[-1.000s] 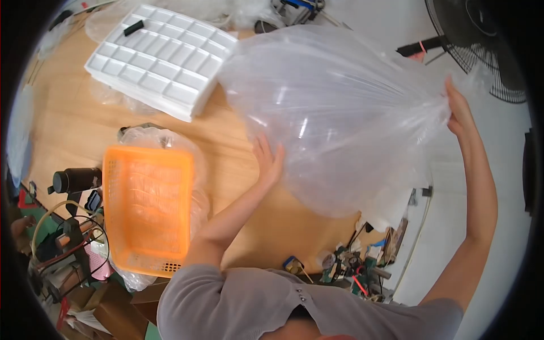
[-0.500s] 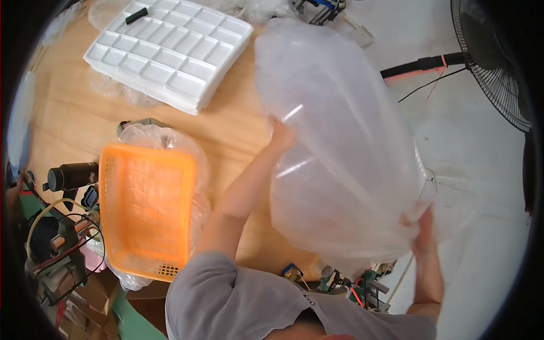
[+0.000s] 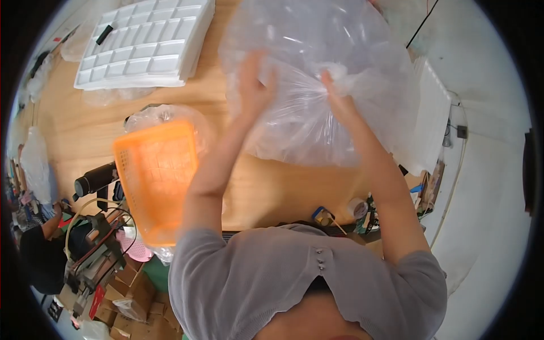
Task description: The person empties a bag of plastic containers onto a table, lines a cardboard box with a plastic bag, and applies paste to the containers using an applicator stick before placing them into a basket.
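Observation:
A large, clear plastic bag (image 3: 362, 42), puffed up, lies on the wooden table with its gathered neck facing me. My right hand (image 3: 339, 101) is closed round the bunched neck. Just left of the neck, my left hand (image 3: 256, 85) is raised over the bag's near left side, its fingers apart and blurred by motion. Creases run out from the gathered neck across the film. What is inside the bag, if anything, I cannot make out.
White compartment trays (image 3: 144, 48) with a black piece (image 3: 104, 35) on top sit at the back left. An orange basket (image 3: 160, 181) and a black bottle (image 3: 95, 180) are nearer. A tape roll (image 3: 357, 208) lies at the front edge. At far left is another person's arm (image 3: 52, 222).
The bag has swung round, its neck moving from the right side to the middle in front of me. My right hand came with it; my left hand has let go of the bag's side and opened.

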Demonstrator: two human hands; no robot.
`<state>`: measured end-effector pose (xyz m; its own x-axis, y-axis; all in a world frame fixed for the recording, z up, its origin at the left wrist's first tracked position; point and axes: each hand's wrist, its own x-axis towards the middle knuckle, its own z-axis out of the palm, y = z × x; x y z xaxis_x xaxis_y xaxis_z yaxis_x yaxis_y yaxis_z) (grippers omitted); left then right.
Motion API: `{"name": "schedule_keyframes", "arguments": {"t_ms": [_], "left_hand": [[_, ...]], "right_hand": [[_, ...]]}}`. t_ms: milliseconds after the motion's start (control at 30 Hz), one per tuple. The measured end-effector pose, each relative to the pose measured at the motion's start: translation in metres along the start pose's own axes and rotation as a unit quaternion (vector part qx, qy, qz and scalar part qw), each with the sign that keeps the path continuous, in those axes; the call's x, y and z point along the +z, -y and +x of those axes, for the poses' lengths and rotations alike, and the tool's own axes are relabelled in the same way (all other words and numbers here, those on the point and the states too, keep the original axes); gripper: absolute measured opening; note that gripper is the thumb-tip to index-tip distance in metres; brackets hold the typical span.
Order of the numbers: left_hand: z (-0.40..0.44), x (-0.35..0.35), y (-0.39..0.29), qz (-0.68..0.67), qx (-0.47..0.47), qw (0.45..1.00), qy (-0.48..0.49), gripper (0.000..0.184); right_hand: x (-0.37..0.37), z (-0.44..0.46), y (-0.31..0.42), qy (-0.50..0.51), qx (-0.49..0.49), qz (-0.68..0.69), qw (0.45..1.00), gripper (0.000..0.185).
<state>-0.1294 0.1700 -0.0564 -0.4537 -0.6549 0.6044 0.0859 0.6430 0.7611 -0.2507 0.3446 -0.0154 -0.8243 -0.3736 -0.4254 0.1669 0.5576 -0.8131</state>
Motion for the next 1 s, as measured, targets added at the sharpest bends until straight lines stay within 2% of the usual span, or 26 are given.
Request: {"name": "schedule_keyframes", "arguments": {"t_ms": [67, 100, 167, 200, 267, 300, 367, 433, 467, 533, 567, 633, 767, 900, 967, 1000], "left_hand": [[-0.043, -0.008, -0.061, -0.064, 0.079, 0.980, 0.171, 0.047], [-0.062, -0.009, -0.073, -0.079, 0.132, 0.956, 0.250, 0.050], [-0.098, -0.006, -0.069, -0.003, 0.129, 0.944, 0.305, 0.054], [-0.113, -0.005, -0.065, 0.035, 0.129, 0.934, 0.331, 0.056], [-0.119, -0.011, -0.047, 0.230, 0.096, 0.880, 0.405, 0.058], [-0.119, -0.017, -0.035, 0.324, 0.078, 0.837, 0.434, 0.059], [-0.116, -0.028, -0.008, 0.342, 0.021, 0.840, 0.421, 0.065], [-0.104, -0.035, 0.007, 0.401, 0.010, 0.848, 0.346, 0.066], [-0.095, -0.045, 0.009, 0.353, 0.005, 0.896, 0.270, 0.063], [-0.061, -0.064, -0.017, 0.246, -0.007, 0.963, 0.111, 0.058], [-0.048, -0.071, -0.025, 0.192, -0.018, 0.980, 0.055, 0.058], [-0.048, -0.082, -0.024, 0.118, -0.075, 0.990, 0.003, 0.057], [-0.082, -0.090, 0.002, 0.071, -0.258, 0.961, 0.073, 0.056], [-0.109, -0.092, 0.025, 0.061, -0.355, 0.924, 0.132, 0.054], [-0.119, -0.089, 0.033, 0.066, -0.379, 0.910, 0.153, 0.054], [-0.124, -0.089, 0.037, 0.070, -0.390, 0.904, 0.161, 0.053]], "right_hand": [[0.007, -0.034, 0.023, 0.048, -0.090, -0.079, 0.992, 0.062], [0.005, -0.038, 0.013, 0.054, -0.112, -0.035, 0.992, 0.058], [0.003, -0.038, -0.027, 0.059, -0.160, 0.054, 0.984, 0.053], [0.003, -0.046, -0.043, -0.005, -0.170, 0.039, 0.985, 0.052], [0.002, -0.084, -0.075, -0.135, -0.180, 0.005, 0.974, 0.052], [-0.001, -0.105, -0.090, -0.129, -0.181, -0.023, 0.975, 0.055], [-0.005, -0.145, -0.120, -0.116, -0.182, -0.077, 0.973, 0.061], [-0.004, -0.175, -0.157, -0.176, -0.231, -0.133, 0.948, 0.059], [-0.004, -0.188, -0.176, -0.206, -0.252, -0.163, 0.931, 0.058], [-0.008, -0.206, -0.212, -0.227, -0.134, -0.176, 0.948, 0.054], [-0.011, -0.213, -0.230, -0.235, -0.075, -0.181, 0.952, 0.052], [-0.018, -0.216, -0.267, -0.238, 0.039, -0.173, 0.955, 0.052], [-0.024, -0.189, -0.329, -0.178, 0.130, -0.028, 0.975, 0.051], [-0.029, -0.144, -0.399, -0.182, 0.113, 0.122, 0.969, 0.050], [-0.029, -0.123, -0.432, -0.231, 0.062, 0.080, 0.968, 0.049], [-0.033, -0.129, -0.417, -0.244, 0.053, 0.022, 0.968, 0.048]]}}
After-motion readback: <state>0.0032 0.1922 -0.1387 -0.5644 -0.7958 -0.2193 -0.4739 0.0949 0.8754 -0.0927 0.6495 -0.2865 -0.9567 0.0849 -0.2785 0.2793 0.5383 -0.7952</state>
